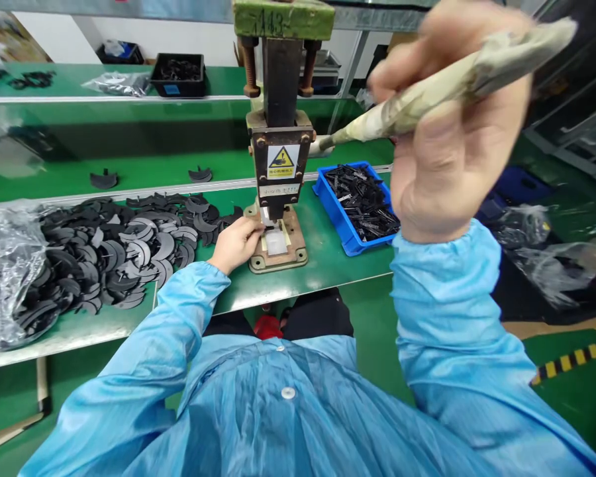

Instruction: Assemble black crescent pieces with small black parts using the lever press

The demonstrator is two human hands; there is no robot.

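A hand press with a yellow warning label stands on the green bench. My right hand is raised at the upper right, its fingers wrapped round the press's lever, which is covered in pale wrapping. Low at the press, my left hand has its fingertips together at the left side of the base plate, under the ram. Whatever those fingertips hold is too small to make out. A whitish block sits on the base, just right of the fingertips.
Many black curved parts are heaped on the left, partly under clear plastic. A blue bin of black strips stands right of the press. Behind is a black bin on a shelf.
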